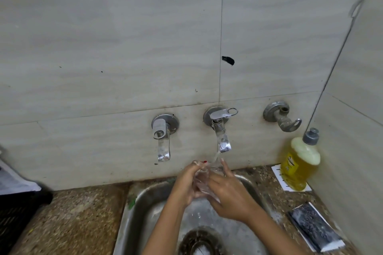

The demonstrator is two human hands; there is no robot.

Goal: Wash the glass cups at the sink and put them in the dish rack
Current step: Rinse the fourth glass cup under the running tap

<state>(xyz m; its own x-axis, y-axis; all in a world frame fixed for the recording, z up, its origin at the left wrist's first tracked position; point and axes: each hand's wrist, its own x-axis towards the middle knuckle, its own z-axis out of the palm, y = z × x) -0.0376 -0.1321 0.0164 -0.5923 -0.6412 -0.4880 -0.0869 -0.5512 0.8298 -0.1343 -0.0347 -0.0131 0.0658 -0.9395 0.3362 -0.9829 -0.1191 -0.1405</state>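
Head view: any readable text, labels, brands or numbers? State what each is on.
Clear plastic bottle of yellow dish liquid with grey cap: yellow label with dark print, too blurred to read.
White card under the bottle: short black tick marks only, no legible characters.
Dark flat packet with white edge: no readable text.
Nothing else carries text.

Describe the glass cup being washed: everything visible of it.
The glass cup is clear and colourless, with no handle or marking visible. It is held above the steel sink, clasped between both hands. The left hand grips its left side and the right hand wraps its right side, hiding much of it. Its upper end sits just under the middle tap, whose running water falls onto it.
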